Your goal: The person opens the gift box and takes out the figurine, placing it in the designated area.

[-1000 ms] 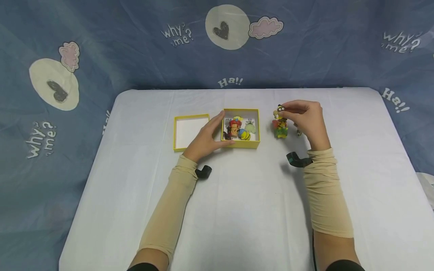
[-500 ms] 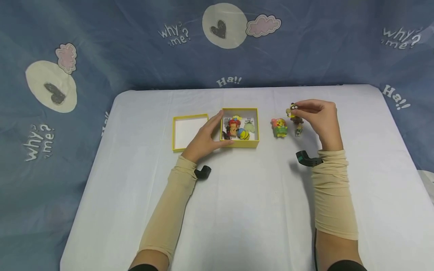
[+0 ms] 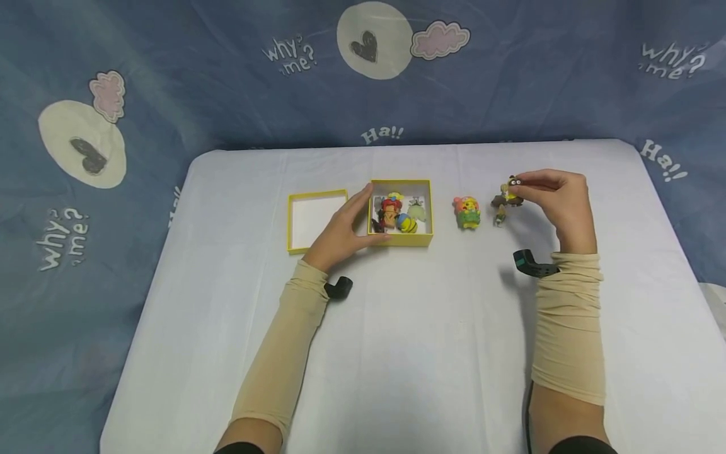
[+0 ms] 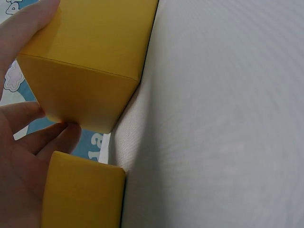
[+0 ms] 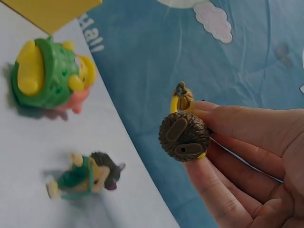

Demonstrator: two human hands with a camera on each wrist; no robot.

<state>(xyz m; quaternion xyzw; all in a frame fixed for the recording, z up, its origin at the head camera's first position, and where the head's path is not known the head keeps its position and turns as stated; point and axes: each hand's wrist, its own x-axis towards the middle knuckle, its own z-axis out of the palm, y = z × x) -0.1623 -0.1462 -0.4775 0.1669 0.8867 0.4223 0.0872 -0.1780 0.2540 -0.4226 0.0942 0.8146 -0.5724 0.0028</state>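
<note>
My right hand (image 3: pixel 558 202) pinches a small toy figure (image 3: pixel 506 192) between thumb and fingers, above the table. In the right wrist view the underside of this figure (image 5: pixel 183 137) shows, brown and ridged, with yellow bits beside it. My left hand (image 3: pixel 337 233) holds the left end of a yellow box (image 3: pixel 405 241), thumb at the front and fingers on the far side. Inside the box lie several toys, among them a red-topped figure (image 3: pixel 391 211), a blue-and-yellow striped toy (image 3: pixel 406 223) and a pale green one (image 3: pixel 416 211).
A yellow-rimmed lid (image 3: pixel 288 224) with a white inside lies left of the box. Right of the box stands a green, yellow and pink toy figure (image 3: pixel 467 214). Beside it is a smaller dark-haired figure in green (image 5: pixel 85 175). A patterned blue cloth (image 3: pixel 227 82) hangs behind the table.
My right hand has carried the pinched figure rightward, from above the green, yellow and pink toy to above the smaller figure. My left hand stays on the box.
</note>
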